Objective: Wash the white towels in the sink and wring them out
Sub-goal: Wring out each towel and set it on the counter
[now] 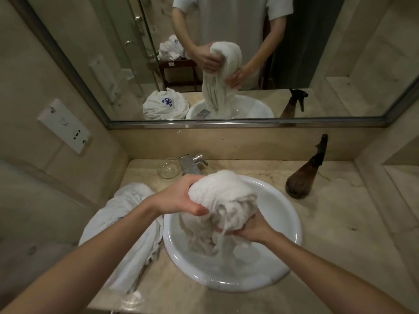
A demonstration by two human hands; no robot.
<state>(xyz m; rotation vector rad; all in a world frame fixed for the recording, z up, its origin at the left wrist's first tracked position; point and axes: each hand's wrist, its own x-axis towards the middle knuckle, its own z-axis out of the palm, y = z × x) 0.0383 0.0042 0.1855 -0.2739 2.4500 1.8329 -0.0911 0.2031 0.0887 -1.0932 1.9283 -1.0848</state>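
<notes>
left hand (179, 198) grips towel (223, 196) top; right hand (251, 227) squeezes it lower. towel hangs vertically over sink (288, 214); twist along that axis.

Towel (223, 196) held above sink (292, 236) between left hand (179, 198) and right hand (254, 227), second towel (127, 225) on counter (328, 223) left of sink, faucet (192, 164) and glass dish (169, 168) behind, spray bottle (303, 177) right, mirror (90, 53) above.

No readable text anywhere; only a blue emblem, illegible, on the folded towel (166, 103) reflected in the mirror (90, 64), upper left of centre.
</notes>
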